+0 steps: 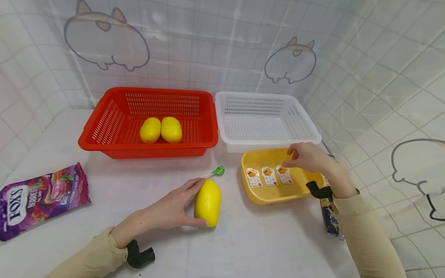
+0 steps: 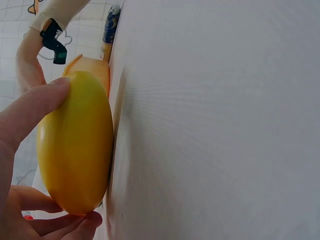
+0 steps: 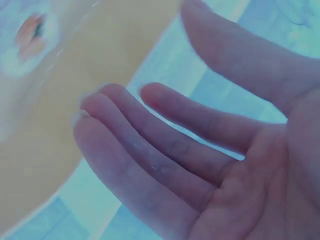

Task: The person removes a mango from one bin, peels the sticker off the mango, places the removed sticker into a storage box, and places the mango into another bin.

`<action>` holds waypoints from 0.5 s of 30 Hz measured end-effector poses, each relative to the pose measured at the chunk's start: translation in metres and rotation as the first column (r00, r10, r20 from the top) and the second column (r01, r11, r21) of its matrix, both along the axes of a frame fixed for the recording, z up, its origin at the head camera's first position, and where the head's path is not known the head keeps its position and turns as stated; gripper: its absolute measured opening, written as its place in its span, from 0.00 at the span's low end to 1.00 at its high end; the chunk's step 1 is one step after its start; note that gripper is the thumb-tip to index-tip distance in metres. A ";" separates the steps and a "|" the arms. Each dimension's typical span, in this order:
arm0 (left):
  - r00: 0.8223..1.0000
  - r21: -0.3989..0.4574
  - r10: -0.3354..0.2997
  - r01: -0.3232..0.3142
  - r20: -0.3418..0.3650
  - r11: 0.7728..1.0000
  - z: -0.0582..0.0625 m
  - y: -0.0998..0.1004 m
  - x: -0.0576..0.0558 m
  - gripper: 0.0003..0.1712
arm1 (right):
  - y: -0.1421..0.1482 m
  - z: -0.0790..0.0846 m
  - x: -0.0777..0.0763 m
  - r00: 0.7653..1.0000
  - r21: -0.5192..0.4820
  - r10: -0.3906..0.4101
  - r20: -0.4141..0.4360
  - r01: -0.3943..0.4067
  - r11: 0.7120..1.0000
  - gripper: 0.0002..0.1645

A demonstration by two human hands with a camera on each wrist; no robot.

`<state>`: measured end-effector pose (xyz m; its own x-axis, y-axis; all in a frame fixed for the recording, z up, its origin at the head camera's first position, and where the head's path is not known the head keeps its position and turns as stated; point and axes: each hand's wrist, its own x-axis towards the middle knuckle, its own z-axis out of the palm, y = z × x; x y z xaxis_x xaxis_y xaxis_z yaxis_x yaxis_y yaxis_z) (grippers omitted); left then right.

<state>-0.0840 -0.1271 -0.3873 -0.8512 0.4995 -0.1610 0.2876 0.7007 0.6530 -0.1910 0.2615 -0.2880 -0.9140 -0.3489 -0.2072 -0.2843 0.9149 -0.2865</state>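
My left hand [image 1: 174, 208] grips a smooth yellow mango [image 1: 208, 202] on the white table, thumb at one end and fingers at the other. The left wrist view shows the same mango [image 2: 77, 145] lying on its side between thumb and fingertips. Over the back right of a shallow yellow tray [image 1: 255, 197] hovers my right hand [image 1: 309, 156], its fingers loosely bent. Its bare palm [image 3: 260, 185] shows in the right wrist view. Three white labels with fruit pictures lie in the tray; the rightmost label [image 1: 284, 175] is just below the right fingertips.
Two more yellow mangoes [image 1: 161, 130] sit in a red basket [image 1: 149, 147] at the back. Beside it stands a white basket [image 1: 271, 144]. A green lollipop [image 1: 218, 170] lies ahead of the left hand. A purple candy bag [image 1: 45, 197] is at left, a dark blue packet [image 1: 331, 222] at right.
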 end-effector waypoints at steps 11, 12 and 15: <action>1.000 0.012 -0.007 0.007 0.006 1.000 0.001 0.000 0.000 0.67 | -0.034 0.004 0.029 0.997 -0.168 -0.001 -0.074 -0.011 0.986 0.25; 1.000 0.010 -0.006 0.006 0.007 1.000 0.001 0.000 0.000 0.67 | -0.037 0.003 0.030 0.996 -0.175 0.007 -0.086 -0.022 0.984 0.24; 1.000 0.004 -0.004 0.004 0.012 1.000 0.001 0.001 0.001 0.68 | -0.044 0.000 0.034 0.993 -0.179 0.026 -0.114 -0.046 0.983 0.23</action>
